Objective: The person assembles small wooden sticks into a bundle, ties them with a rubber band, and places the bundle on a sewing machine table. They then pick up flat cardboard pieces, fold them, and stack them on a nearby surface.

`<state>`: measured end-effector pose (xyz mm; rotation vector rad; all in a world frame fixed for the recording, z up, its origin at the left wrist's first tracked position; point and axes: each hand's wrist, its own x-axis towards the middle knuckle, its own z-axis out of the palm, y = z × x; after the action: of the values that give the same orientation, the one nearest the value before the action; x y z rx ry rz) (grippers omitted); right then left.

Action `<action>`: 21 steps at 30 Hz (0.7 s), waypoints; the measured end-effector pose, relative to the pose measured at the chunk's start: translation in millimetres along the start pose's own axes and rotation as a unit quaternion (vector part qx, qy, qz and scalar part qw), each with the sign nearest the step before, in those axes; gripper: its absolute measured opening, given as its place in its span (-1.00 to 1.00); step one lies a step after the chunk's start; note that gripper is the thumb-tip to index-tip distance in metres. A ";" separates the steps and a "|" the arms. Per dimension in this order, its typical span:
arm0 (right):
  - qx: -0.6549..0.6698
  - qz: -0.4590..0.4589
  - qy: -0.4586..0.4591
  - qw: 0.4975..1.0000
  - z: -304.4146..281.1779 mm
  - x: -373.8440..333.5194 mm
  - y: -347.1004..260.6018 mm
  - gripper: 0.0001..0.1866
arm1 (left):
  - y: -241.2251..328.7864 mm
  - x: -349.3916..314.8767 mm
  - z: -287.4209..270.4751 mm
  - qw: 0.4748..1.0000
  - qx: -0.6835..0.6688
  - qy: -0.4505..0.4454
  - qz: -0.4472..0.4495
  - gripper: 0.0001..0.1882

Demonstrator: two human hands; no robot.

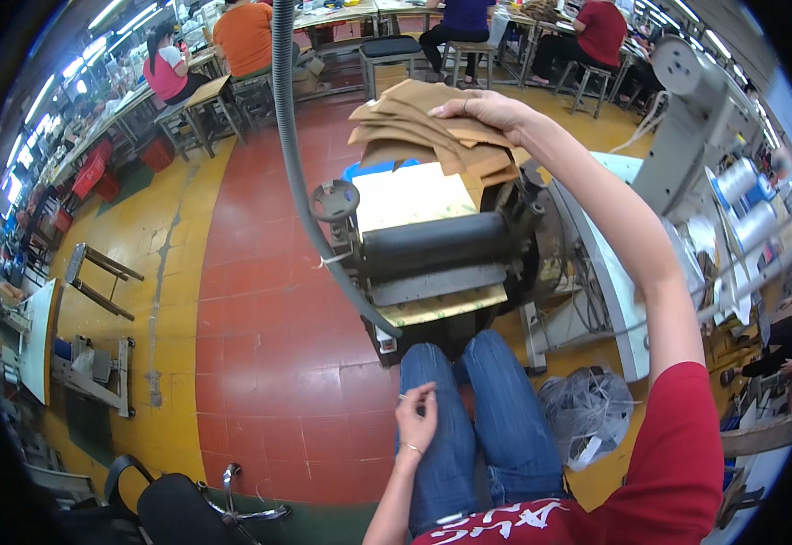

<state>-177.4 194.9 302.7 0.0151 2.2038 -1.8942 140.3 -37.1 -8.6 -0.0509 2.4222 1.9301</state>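
Note:
At the far side of a roller machine [441, 245], my right hand [487, 111] grips a fanned stack of thin brown pieces [400, 127]. They look like leather or stiff paper; I cannot tell which. The stack sits above a white sheet [414, 195] behind the dark roller. My left hand [417, 420] rests over my left thigh with its fingers curled in. Whatever those fingers may hold is too small to make out. A patterned yellowish board [441, 307] juts out from the near side of the roller.
A grey ribbed hose [285, 118] hangs down to the machine's left side. To the right stands a sewing machine [687, 118] with white thread cones [748, 204]. A clear plastic bag [587, 413] lies by my right leg. A black chair [183, 509] stands behind left. Several people sit farther off.

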 end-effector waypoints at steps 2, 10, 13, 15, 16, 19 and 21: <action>-0.018 -0.006 -0.009 1.000 19.5 -52.9 0.4 -0.27 | -0.8 -18.2 -32.9 0.998 0.027 0.048 0.004 -0.82; -0.082 -0.049 -0.231 0.968 84.5 -229.4 50.2 0.16 | 63.2 -82.0 -185.3 0.952 0.106 0.281 0.066 -0.81; -0.070 -0.119 -0.341 0.930 101.1 -263.9 97.7 0.24 | 109.4 -96.6 -199.9 0.930 0.047 0.341 0.126 -0.81; -0.097 -0.108 -0.380 0.913 106.5 -280.9 142.0 0.31 | 132.3 -100.7 -193.2 0.923 0.009 0.358 0.142 -0.81; -0.077 -0.059 -0.409 0.907 103.9 -288.9 165.3 0.31 | 138.5 -100.4 -182.5 0.924 0.001 0.358 0.137 -0.81; -0.264 0.051 -0.425 0.864 96.4 -304.6 230.6 0.24 | 141.5 -86.6 -143.0 0.952 0.104 0.255 0.131 -0.72; -0.345 0.051 -0.383 0.855 85.6 -314.0 260.6 0.16 | 133.3 -82.6 -106.4 0.984 0.141 0.081 0.072 -0.60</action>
<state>184.1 198.9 95.2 -0.6156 2.0571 -0.7237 214.1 -111.2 149.5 -0.0254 2.8571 1.6724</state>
